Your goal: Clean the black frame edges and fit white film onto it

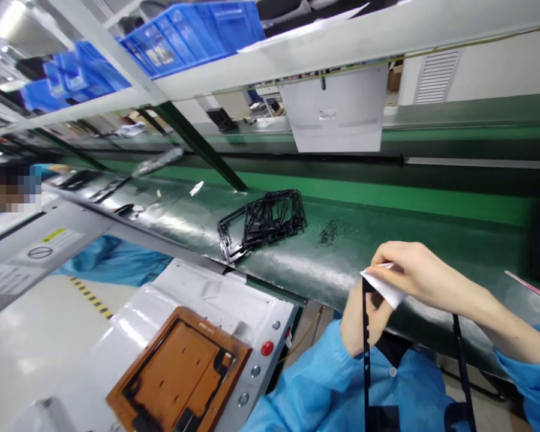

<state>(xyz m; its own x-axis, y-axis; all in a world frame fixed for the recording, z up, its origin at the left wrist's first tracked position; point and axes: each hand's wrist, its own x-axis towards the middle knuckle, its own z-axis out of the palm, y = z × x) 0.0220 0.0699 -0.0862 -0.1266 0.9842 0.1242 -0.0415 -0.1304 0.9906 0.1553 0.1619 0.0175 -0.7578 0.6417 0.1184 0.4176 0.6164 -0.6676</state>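
Note:
A thin black rectangular frame (366, 360) hangs upright in front of my body. My left hand (354, 321) grips its upper left corner from behind, fingers partly hidden by the frame and my other hand. A small white piece of paper or cloth (389, 289) is pinched in my right hand (409, 269), pressed against that same corner. Past my hands on the green bench lies a tangled pile of similar black frames (274, 219), with scattered small black bits (328, 233) beside it.
At lower left stands a white machine with an orange-brown fixture plate (175, 372), a red button (267, 348) and metal buttons. Overhead runs a white shelf with blue bins (198, 36). A green post (202, 147) rises from the bench (364, 240). Another person is at far left.

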